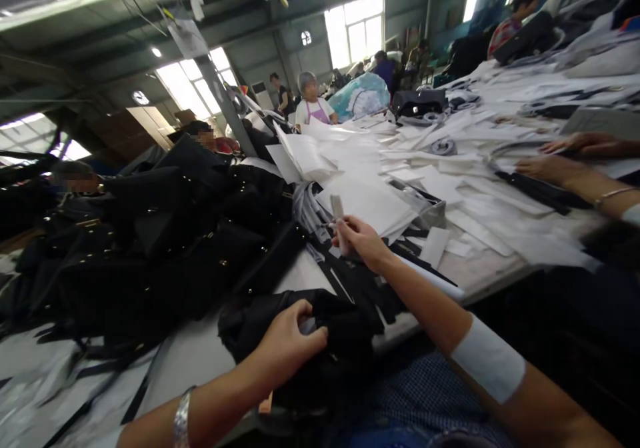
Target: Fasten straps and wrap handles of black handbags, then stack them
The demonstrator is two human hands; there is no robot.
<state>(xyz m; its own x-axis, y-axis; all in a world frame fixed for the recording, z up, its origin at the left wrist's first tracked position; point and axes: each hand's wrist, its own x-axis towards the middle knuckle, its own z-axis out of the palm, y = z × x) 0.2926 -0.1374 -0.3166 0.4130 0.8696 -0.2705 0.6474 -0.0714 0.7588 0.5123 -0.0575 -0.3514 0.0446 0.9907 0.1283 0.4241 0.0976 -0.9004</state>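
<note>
A black bag (245,325) lies at the table's near edge, low in the middle of the view. My left hand (293,335) grips its upper edge, thumb and fingers closing round the black material, with something pale showing between them. Farther forward and to the right, my right hand (357,238) pinches a small, narrow whitish strip (337,208) that points upward. Beneath that hand are black straps (350,271) and a bundle of grey strips (305,208).
Black bags (150,215) are heaped on the left. White sheets (370,201) and cut pieces cover the table (480,271) ahead and right. A co-worker's hands (555,168) work at the right. Several people are farther back.
</note>
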